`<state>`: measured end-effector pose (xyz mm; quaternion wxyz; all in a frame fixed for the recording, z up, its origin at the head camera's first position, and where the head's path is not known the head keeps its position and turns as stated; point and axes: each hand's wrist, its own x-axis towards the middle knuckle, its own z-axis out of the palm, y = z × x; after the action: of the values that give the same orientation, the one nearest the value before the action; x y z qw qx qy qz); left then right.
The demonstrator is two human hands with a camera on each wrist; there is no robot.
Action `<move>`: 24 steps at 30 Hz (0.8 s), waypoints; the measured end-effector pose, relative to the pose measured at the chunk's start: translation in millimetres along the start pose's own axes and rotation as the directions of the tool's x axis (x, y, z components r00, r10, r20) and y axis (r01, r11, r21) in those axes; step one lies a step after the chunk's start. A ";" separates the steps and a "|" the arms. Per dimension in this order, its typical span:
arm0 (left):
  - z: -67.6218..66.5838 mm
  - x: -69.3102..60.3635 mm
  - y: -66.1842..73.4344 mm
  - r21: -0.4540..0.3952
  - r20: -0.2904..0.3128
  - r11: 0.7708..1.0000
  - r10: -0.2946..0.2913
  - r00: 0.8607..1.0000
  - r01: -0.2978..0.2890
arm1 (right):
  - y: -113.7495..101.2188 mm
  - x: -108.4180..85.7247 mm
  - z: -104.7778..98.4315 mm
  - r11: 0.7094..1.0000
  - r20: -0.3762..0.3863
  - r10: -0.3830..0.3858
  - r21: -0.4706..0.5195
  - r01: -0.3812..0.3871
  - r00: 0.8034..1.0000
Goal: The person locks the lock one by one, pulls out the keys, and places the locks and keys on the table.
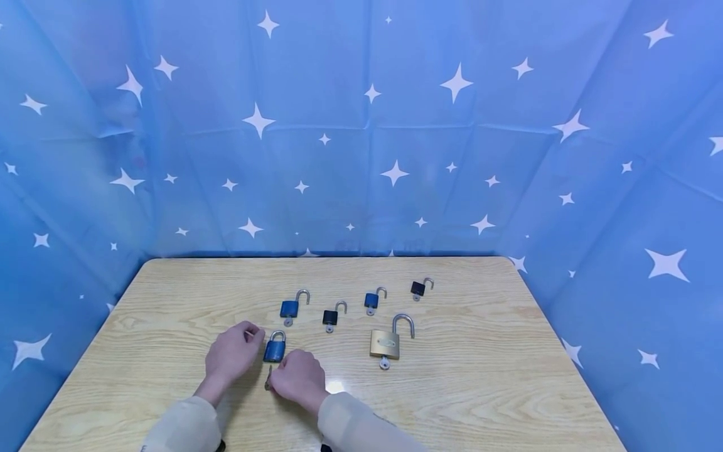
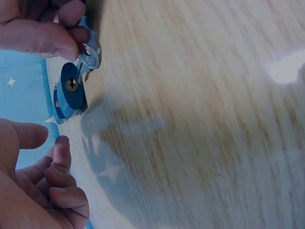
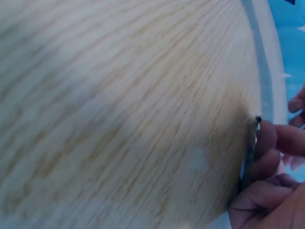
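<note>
A blue padlock with its shackle closed lies on the table between the two hands. My right hand pinches a small silver key by its head, just in front of that padlock. In the left wrist view the key is close to the brass keyhole; its blade seems to be outside the slot. To the left of the padlock, my left hand hovers with loosely bent fingers and nothing in them. The right wrist view shows the right fingers from behind, hiding most of the key.
Beyond the hands lie several padlocks with raised shackles and keys in them: a blue one, a black one, a smaller blue one, another black one and a large brass one. A starry blue curtain borders the wooden table.
</note>
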<state>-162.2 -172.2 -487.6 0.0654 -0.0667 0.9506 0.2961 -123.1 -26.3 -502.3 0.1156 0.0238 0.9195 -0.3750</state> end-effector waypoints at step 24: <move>3.9 0.8 0.8 0.006 0.007 1.000 0.003 1.000 -0.003 | 4.6 -3.5 4.7 0.995 -0.012 -0.055 -0.088 0.054 0.998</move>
<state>-162.7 -169.3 -490.5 0.0684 -0.0642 0.9513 0.2938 -118.1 -26.1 -507.8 0.0994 -0.0036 0.9362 -0.3371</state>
